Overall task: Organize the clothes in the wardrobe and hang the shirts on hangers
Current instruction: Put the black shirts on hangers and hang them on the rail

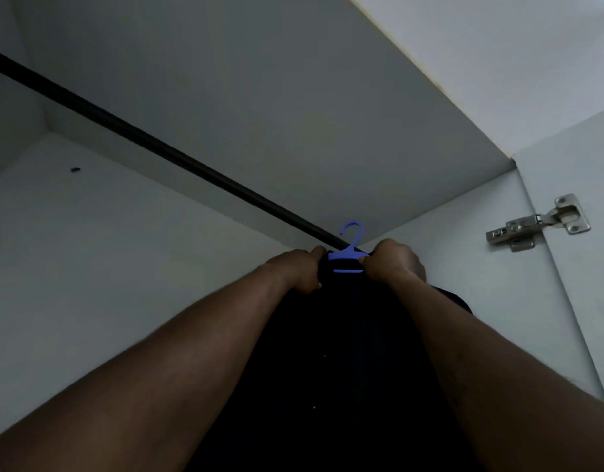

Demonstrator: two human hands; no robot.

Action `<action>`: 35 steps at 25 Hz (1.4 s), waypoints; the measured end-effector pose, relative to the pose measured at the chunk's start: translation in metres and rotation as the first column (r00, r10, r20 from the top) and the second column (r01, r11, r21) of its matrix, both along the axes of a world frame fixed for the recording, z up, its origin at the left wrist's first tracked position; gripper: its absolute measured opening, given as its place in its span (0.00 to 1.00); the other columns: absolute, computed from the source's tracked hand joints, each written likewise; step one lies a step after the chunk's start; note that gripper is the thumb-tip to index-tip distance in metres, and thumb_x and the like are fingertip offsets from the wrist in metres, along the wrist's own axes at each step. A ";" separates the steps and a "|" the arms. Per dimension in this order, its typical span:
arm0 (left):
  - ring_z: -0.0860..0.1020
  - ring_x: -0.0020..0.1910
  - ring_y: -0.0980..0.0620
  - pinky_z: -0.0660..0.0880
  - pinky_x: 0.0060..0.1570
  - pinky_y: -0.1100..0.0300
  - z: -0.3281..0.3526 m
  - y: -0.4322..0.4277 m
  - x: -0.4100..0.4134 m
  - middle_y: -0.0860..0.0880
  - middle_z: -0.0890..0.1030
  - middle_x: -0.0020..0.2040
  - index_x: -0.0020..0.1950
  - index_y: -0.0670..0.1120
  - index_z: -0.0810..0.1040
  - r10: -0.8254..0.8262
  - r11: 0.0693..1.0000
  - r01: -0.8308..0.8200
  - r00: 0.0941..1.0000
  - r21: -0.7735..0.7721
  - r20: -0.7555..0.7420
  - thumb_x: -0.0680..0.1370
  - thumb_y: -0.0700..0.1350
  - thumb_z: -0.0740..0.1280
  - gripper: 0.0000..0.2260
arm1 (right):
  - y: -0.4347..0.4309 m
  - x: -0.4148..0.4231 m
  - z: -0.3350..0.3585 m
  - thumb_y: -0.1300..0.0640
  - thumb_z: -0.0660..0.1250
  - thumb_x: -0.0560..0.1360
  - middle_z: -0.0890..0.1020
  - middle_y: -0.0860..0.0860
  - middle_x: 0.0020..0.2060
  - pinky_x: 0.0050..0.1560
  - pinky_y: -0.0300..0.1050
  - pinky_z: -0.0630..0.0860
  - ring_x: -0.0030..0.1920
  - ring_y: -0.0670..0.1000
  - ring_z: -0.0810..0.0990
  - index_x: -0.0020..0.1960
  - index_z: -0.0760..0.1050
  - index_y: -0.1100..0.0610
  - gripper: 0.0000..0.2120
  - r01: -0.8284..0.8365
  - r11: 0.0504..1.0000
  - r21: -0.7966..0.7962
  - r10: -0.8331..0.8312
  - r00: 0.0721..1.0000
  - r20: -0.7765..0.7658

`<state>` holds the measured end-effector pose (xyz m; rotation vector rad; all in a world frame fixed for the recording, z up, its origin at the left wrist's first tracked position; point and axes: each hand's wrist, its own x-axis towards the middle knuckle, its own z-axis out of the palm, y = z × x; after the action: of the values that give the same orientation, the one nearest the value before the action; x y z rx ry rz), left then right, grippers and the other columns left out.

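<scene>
A dark shirt (344, 352) hangs on a blue plastic hanger (348, 255) inside the white wardrobe. The hanger's hook curls around the right end of the black rail (157, 148), which runs diagonally from the upper left. My left hand (300, 270) grips the shirt's left shoulder over the hanger. My right hand (394, 262) grips the right shoulder the same way. Both forearms reach up from the bottom of the view, with the shirt's body hanging between them.
The wardrobe's white back wall (106, 250) and top panel (259, 80) surround the rail. A metal door hinge (537, 223) is fixed on the right side panel. The rest of the rail to the left carries nothing.
</scene>
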<state>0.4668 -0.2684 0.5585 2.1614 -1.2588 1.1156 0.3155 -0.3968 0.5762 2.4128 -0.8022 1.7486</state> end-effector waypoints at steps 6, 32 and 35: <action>0.78 0.57 0.42 0.78 0.58 0.45 -0.011 -0.017 0.025 0.43 0.77 0.62 0.80 0.52 0.55 0.035 0.999 -0.033 0.998 0.042 -0.045 0.77 0.51 0.70 0.36 | -0.001 0.020 0.008 0.50 0.70 0.79 0.73 0.53 0.40 0.39 0.45 0.72 0.36 0.52 0.74 0.58 0.74 0.57 0.13 0.001 1.000 -0.001 -0.001 0.991 -0.132; 0.74 0.68 0.42 0.73 0.63 0.46 -0.227 0.116 0.028 0.45 0.74 0.72 0.76 0.46 0.69 0.241 0.970 -0.239 0.969 0.041 -0.053 0.78 0.62 0.67 0.31 | 0.093 0.060 -0.243 0.40 0.69 0.77 0.77 0.53 0.68 0.60 0.52 0.78 0.64 0.57 0.78 0.74 0.71 0.54 0.30 -0.285 0.946 -0.156 0.191 0.877 -0.442; 0.75 0.66 0.43 0.72 0.63 0.46 -0.319 0.149 0.034 0.46 0.77 0.68 0.72 0.45 0.72 0.308 0.948 -0.288 0.938 0.135 -0.158 0.77 0.66 0.65 0.32 | 0.108 0.063 -0.323 0.38 0.68 0.78 0.73 0.54 0.73 0.66 0.55 0.76 0.69 0.58 0.74 0.78 0.67 0.55 0.34 -0.314 0.949 0.004 0.261 0.783 -0.564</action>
<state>0.5008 -0.1193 0.2398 2.5363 -0.9561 0.9547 0.3780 -0.2890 0.2530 2.8636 -0.2808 0.9800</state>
